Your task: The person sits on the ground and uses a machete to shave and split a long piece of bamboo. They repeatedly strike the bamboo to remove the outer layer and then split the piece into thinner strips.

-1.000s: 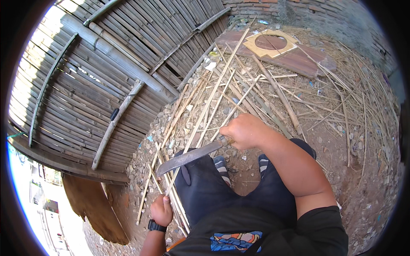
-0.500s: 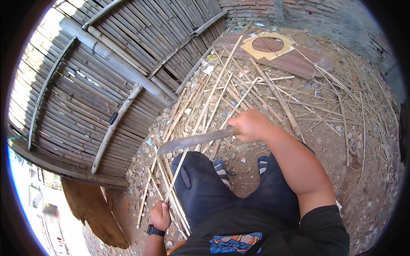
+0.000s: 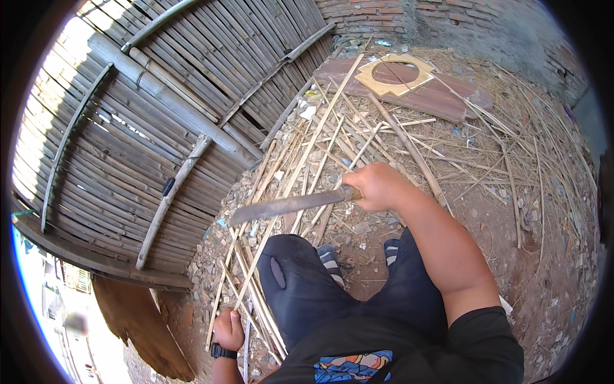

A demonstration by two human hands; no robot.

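My right hand [image 3: 378, 186] is closed round the wooden handle of a machete [image 3: 288, 206]. Its long dark blade points left, lying across a pale bamboo strip [image 3: 258, 257] in this view; whether they touch I cannot tell. Low on the left, my left hand [image 3: 229, 330] grips the near end of that strip, thumb on top. The strip slants up and away beside my left knee, seemingly passing behind the blade. More split bamboo strips [image 3: 261, 297] lie between my left hand and my left leg.
A slatted bamboo wall [image 3: 121, 147] rises on the left. Loose strips and a thicker pole [image 3: 409, 150] cover the stony ground ahead. Farther off, a yellow board with a round hole [image 3: 369, 80] rests on a brown plank [image 3: 441, 110], before a brick wall [image 3: 364, 19].
My left hand has drawn back slightly, down and to the left, with the bamboo strip. The machete's tip has shifted a little left while my right hand stays nearly in place.
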